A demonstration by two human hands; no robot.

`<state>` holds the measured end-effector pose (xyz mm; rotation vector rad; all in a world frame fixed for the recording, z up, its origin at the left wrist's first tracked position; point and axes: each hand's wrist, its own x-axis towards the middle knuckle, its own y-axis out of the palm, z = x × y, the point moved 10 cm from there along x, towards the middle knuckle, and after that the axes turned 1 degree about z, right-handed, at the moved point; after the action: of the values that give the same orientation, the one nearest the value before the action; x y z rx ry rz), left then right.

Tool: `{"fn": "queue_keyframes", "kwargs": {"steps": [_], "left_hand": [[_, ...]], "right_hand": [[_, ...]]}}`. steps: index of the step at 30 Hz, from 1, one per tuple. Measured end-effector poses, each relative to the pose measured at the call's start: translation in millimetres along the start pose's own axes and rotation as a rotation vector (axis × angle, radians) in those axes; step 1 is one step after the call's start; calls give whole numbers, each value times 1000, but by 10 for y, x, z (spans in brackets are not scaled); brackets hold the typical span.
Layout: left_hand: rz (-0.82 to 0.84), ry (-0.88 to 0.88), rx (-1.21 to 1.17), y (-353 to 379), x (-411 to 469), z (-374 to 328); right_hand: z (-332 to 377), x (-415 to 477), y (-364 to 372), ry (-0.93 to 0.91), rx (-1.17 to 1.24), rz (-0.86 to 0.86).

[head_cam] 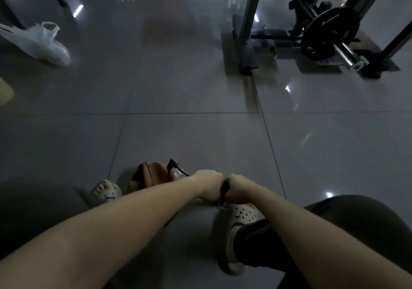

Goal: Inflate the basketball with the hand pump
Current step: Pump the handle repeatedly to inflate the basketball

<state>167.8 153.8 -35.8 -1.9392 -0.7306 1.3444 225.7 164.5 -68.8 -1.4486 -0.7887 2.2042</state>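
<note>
Both hands clamped on the pump, ball on the floor by my left foot
My left hand (207, 186) and right hand (239, 188) are knuckle to knuckle, fingers of both curled tight round the black pump (224, 189) between them; saggy brown basketball (149, 175) lies on the tiled floor (200, 88) just left of my hands, beside my left clog (107, 191), black hose (178, 169) over it; plastic bag (42, 43) far left, weight rack (330, 34) far right

Basketball (147, 173) half behind left forearm (133, 210); pump (223, 189) mostly inside left hand (208, 186) and right hand (239, 188)
</note>
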Motion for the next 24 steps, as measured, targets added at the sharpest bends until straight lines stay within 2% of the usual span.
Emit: {"fn": "queue_keyframes", "kwargs": {"steps": [6, 12, 17, 24], "left_hand": [[15, 3, 17, 118, -454, -60], [41, 2, 39, 371, -702, -15], [48, -5, -8, 619, -699, 66], [27, -39, -94, 352, -631, 219]], "right_hand": [[290, -408, 184, -32, 16, 0], [416, -547, 437, 8, -73, 10], [377, -489, 711, 140, -65, 100], [550, -430, 321, 89, -128, 97]]}}
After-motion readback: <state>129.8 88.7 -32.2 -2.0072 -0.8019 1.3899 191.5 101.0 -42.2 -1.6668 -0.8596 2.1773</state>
